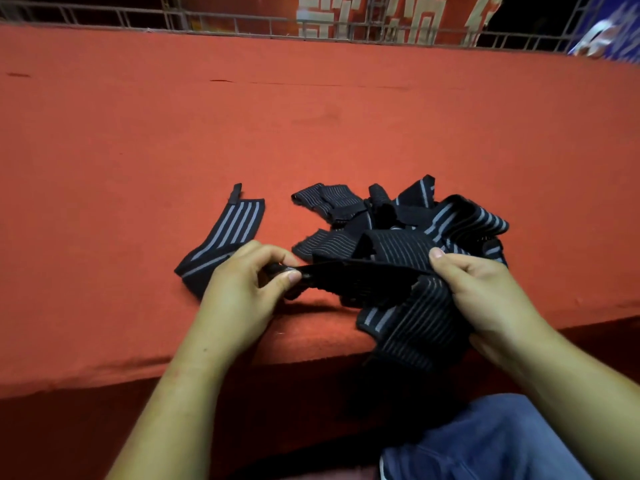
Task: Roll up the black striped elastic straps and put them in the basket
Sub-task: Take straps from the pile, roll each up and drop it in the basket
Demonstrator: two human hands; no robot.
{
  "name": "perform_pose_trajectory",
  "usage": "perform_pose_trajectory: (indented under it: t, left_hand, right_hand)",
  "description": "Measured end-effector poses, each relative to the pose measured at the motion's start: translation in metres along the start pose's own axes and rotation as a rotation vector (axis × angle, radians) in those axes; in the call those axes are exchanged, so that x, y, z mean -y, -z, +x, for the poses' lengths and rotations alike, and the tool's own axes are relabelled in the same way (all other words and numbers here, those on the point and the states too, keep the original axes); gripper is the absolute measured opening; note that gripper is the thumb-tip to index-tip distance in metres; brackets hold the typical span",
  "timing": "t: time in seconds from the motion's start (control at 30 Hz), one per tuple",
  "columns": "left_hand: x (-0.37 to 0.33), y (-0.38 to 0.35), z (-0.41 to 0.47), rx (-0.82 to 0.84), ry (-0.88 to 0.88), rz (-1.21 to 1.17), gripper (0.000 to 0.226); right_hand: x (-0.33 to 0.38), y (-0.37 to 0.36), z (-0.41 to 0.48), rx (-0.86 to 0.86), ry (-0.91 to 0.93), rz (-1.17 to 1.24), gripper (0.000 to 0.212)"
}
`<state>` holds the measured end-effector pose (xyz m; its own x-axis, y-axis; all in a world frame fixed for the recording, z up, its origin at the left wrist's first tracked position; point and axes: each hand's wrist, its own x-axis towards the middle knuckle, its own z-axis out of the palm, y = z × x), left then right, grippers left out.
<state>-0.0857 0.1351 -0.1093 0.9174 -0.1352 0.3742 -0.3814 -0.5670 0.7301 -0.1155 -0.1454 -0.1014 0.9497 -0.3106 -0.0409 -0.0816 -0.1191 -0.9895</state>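
A tangled pile of black elastic straps with grey stripes (408,220) lies near the front edge of a red cloth-covered table (311,126). One strap (360,277) is stretched between my hands just above the table edge. My left hand (242,282) pinches its left end between thumb and fingers. My right hand (481,292) grips the other part, where the strap bunches and hangs down over the edge. A separate striped strap (225,233) lies flat to the left, partly under my left hand. No basket is in view.
A metal wire rack or fence (242,24) runs along the far edge of the table, with red and blue printed packaging behind it. My blue trouser leg (491,441) shows below the table at the lower right.
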Motion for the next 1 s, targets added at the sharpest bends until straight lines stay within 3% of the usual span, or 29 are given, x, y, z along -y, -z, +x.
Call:
perform_pose_trajectory:
  t: [0.17, 0.47, 0.6, 1.0]
  left_hand:
    - [0.0, 0.004, 0.0, -0.047, 0.038, 0.002, 0.016]
    - [0.0, 0.007, 0.0, -0.029, 0.035, -0.015, 0.014]
    - [-0.003, 0.006, 0.0, 0.023, -0.013, -0.007, 0.014]
    - [-0.002, 0.01, -0.002, 0.21, -0.095, -0.013, 0.012]
  right_hand:
    - [0.006, -0.007, 0.001, -0.069, 0.084, 0.013, 0.041]
    - [0.031, -0.025, 0.017, -0.189, 0.122, 0.344, 0.052]
    - [0.04, -0.027, 0.024, -0.298, 0.055, 0.452, 0.037]
    - [0.043, -0.02, 0.054, -0.437, -0.103, 0.601, 0.024]
